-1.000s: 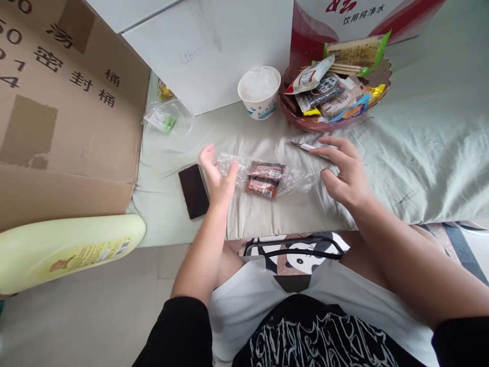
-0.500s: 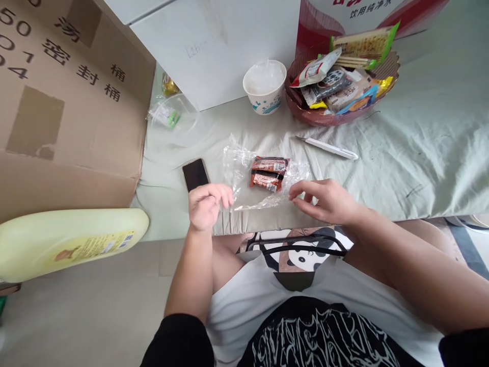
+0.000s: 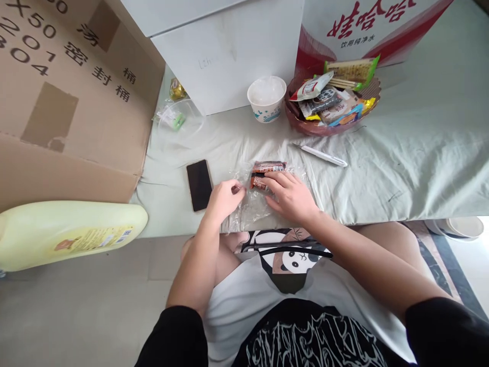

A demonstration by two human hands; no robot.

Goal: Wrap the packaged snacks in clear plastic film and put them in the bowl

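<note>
Two small red-brown snack packets [image 3: 269, 166] lie side by side on a sheet of clear plastic film [image 3: 250, 210]. My left hand [image 3: 225, 201] is closed at the film's left edge, thumb and forefinger pinched on it. Over the nearer packet lies my right hand [image 3: 291, 196], fingers stretched out and touching it, partly hiding it. A black phone [image 3: 199, 185] rests left of the film. Behind the film to the right is a white utility knife [image 3: 323, 155].
A pink bowl [image 3: 305, 127] of wrapped snacks and a paper cup [image 3: 267, 109] stand behind. Farther left sits a clear plastic tub [image 3: 191, 113]. A large cardboard box [image 3: 87, 158] and a pale yellow bottle [image 3: 46, 224] flank the left side.
My right hand has moved left from the film's edge onto the packets. My left hand has moved right and pinches the film. The camera view has shifted slightly.
</note>
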